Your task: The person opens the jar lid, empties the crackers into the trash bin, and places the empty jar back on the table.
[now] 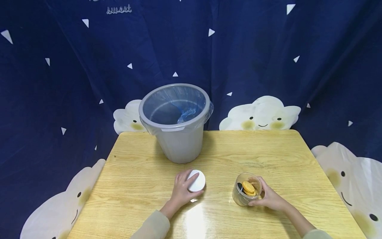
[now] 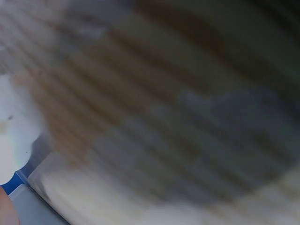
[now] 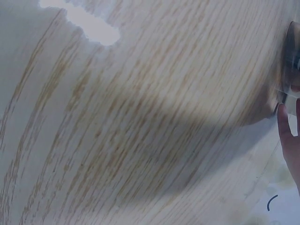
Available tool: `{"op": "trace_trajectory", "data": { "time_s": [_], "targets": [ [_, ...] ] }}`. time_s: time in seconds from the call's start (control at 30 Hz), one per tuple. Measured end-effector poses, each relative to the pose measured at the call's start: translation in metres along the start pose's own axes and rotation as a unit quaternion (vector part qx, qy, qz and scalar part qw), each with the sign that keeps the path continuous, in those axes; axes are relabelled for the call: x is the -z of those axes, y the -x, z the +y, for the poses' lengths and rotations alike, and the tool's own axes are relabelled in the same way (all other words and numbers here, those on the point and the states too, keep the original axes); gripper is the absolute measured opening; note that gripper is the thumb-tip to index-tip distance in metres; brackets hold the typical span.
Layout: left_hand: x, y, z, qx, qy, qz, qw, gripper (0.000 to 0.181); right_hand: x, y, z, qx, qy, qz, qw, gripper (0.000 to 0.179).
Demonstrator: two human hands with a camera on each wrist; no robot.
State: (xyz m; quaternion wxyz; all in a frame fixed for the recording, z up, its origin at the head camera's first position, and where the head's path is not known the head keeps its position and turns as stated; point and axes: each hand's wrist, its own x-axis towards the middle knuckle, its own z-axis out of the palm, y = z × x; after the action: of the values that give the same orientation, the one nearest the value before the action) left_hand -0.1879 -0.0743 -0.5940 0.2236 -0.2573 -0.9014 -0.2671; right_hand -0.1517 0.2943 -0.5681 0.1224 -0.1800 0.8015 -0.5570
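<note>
My left hand [image 1: 182, 189] grips a white round lid [image 1: 198, 182] over the middle of the table, thumb on the near side and fingers on the far side. To its right, my right hand [image 1: 267, 196] holds a clear plastic jar [image 1: 238, 198] around its right side. Inside the open-topped jar lie yellow round biscuits [image 1: 248, 188] and a dark round biscuit [image 1: 240, 187]. At the right edge of the right wrist view, the fingers [image 3: 284, 124] reach the jar [image 3: 292, 61]. Only a sliver of the left hand [image 2: 5, 208] enters the left wrist view, its lid out of sight.
A grey bin [image 1: 182, 142] with a clear liner stands at the table's back left, a crumpled blue plastic bag [image 1: 187, 115] inside. The wooden table [image 1: 268, 149] has its far edge against a dark blue curtain [image 1: 167, 39] with clouds and triangles.
</note>
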Motion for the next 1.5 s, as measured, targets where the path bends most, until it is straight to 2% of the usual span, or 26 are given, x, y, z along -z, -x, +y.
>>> {"op": "trace_trajectory", "data": {
  "time_s": [0.37, 0.7, 1.27, 1.5],
  "targets": [
    [-0.0037, 0.0033, -0.0012, 0.025, -0.018, -0.039, 0.9988, 0.069, 0.0002, 0.0004, 0.0003, 0.0, 0.004, 0.0, 1.0, 0.086],
    [-0.0054, 0.0042, -0.0017, 0.016, -0.041, -0.057, 0.9974, 0.069, -0.0004, 0.0015, -0.0016, 0.0, 0.008, 0.004, 1.0, 0.085],
    [-0.0057, 0.0072, 0.0, 0.03, -0.036, -0.096, 0.9943, 0.064, 0.0, 0.0011, -0.0006, -0.007, 0.014, 0.004, 0.9999, 0.085],
    [-0.0048, 0.0068, 0.0018, 0.042, -0.037, -0.126, 0.9905, 0.063, -0.0001, 0.0007, -0.0008, -0.004, 0.016, 0.005, 0.9999, 0.086]
  ]
}}
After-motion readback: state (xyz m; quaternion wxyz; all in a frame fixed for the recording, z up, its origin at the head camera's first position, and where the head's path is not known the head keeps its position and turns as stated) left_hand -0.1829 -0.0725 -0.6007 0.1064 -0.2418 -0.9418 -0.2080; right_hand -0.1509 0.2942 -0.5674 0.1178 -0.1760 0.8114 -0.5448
